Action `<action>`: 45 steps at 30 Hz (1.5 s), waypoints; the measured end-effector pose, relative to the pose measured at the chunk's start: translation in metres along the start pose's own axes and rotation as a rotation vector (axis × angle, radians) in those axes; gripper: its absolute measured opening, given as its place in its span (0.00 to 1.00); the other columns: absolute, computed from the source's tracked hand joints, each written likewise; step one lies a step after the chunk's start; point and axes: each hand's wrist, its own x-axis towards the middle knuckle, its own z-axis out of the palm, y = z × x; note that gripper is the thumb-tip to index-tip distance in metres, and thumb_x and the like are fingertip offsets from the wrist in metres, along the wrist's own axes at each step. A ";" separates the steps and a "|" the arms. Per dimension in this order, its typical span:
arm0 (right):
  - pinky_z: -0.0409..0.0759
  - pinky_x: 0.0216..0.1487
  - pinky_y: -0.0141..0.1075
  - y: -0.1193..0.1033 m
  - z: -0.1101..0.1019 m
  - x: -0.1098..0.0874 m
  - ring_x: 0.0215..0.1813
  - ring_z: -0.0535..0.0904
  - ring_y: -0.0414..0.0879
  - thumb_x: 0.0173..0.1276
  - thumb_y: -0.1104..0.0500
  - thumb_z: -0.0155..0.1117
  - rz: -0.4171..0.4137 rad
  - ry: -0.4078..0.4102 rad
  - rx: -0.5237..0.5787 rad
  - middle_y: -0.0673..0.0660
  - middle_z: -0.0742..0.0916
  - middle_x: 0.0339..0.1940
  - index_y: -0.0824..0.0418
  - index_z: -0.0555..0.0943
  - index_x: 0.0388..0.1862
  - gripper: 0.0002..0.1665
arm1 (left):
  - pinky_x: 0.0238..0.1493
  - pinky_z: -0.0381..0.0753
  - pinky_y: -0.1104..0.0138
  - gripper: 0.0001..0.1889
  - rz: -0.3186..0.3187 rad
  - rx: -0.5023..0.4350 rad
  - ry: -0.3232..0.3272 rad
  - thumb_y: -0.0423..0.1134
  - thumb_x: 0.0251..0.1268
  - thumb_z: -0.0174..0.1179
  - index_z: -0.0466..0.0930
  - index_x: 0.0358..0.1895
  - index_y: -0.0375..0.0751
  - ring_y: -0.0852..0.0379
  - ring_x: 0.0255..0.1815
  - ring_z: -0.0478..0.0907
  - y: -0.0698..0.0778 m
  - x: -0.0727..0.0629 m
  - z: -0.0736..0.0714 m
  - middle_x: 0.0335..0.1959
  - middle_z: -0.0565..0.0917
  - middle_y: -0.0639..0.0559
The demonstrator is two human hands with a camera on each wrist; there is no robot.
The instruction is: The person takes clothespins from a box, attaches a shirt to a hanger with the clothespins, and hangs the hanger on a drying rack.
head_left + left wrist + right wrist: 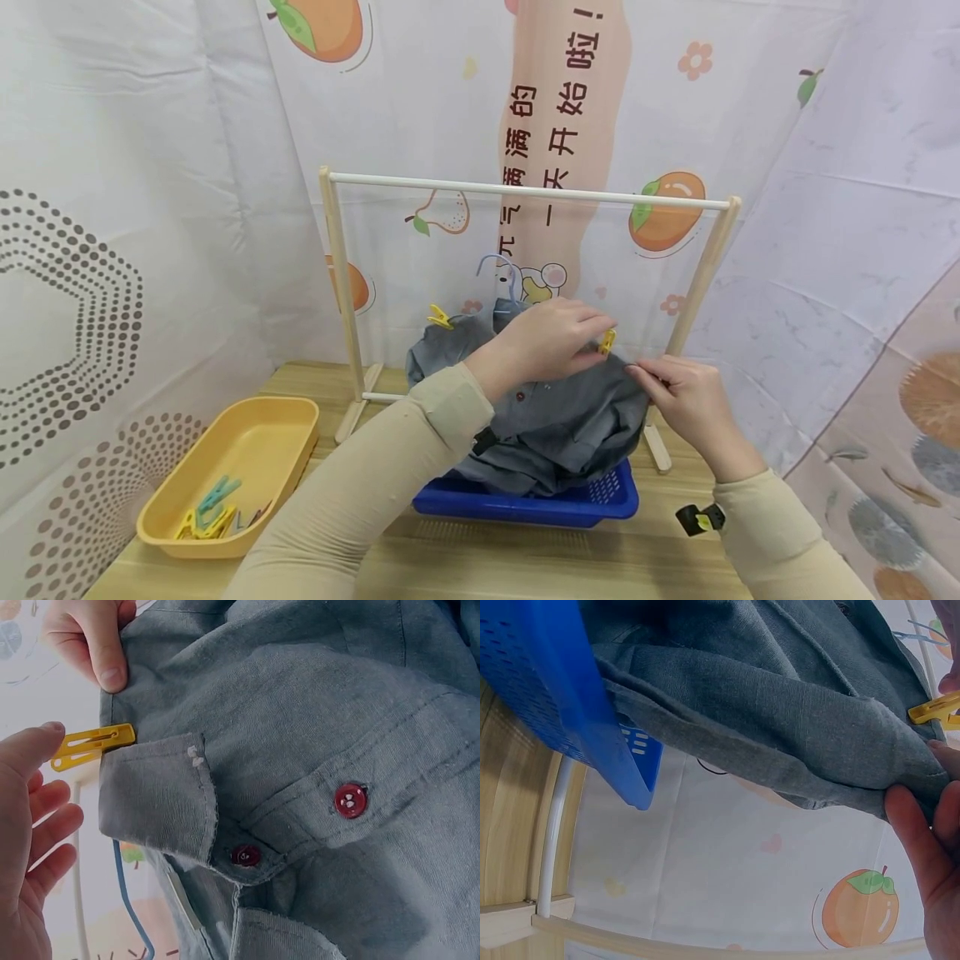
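Note:
A grey-blue shirt [570, 408] with dark red buttons [350, 800] hangs on a blue hanger [512, 279], its lower part bunched over a blue basket [525, 507]. My left hand [551, 337] is at a yellow clothespin [101, 742] clipped on the shirt's edge beside the collar [157, 791]. Thumb and forefinger pinch the clothespin's handle ends while the other fingers spread loosely below. Further out along that shoulder, my right hand [686, 396] pinches the cloth between thumb and fingers. Another yellow clothespin [440, 317] grips the opposite shoulder.
A rack with a white top bar [525, 191] and wooden posts [705, 275] stands behind the basket; the hanger's hook is below its bar. At left on the wooden table [450, 558] sits a yellow tray [258, 410] holding several clothespins [217, 493]. Printed curtains [420, 100] enclose the area.

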 end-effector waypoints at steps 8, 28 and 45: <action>0.76 0.20 0.29 0.000 -0.001 0.000 0.17 0.76 0.34 0.49 0.72 0.80 -0.006 0.002 0.005 0.48 0.87 0.22 0.59 0.92 0.35 0.14 | 0.56 0.78 0.67 0.21 0.026 -0.005 0.065 0.49 0.70 0.66 0.83 0.59 0.41 0.58 0.52 0.82 -0.002 -0.005 -0.004 0.52 0.86 0.52; 0.74 0.20 0.31 -0.001 -0.002 0.001 0.18 0.74 0.32 0.54 0.68 0.79 0.044 -0.010 -0.004 0.46 0.86 0.21 0.57 0.92 0.35 0.10 | 0.61 0.76 0.65 0.22 -0.014 -0.014 0.172 0.51 0.69 0.67 0.83 0.59 0.40 0.56 0.53 0.82 -0.012 -0.026 -0.012 0.51 0.87 0.52; 0.75 0.20 0.32 0.000 -0.003 -0.001 0.18 0.75 0.32 0.55 0.67 0.79 0.062 -0.024 -0.018 0.46 0.86 0.21 0.57 0.92 0.35 0.09 | 0.64 0.75 0.63 0.23 -0.054 -0.063 0.283 0.50 0.68 0.68 0.83 0.58 0.37 0.52 0.54 0.82 -0.024 -0.050 -0.025 0.52 0.86 0.48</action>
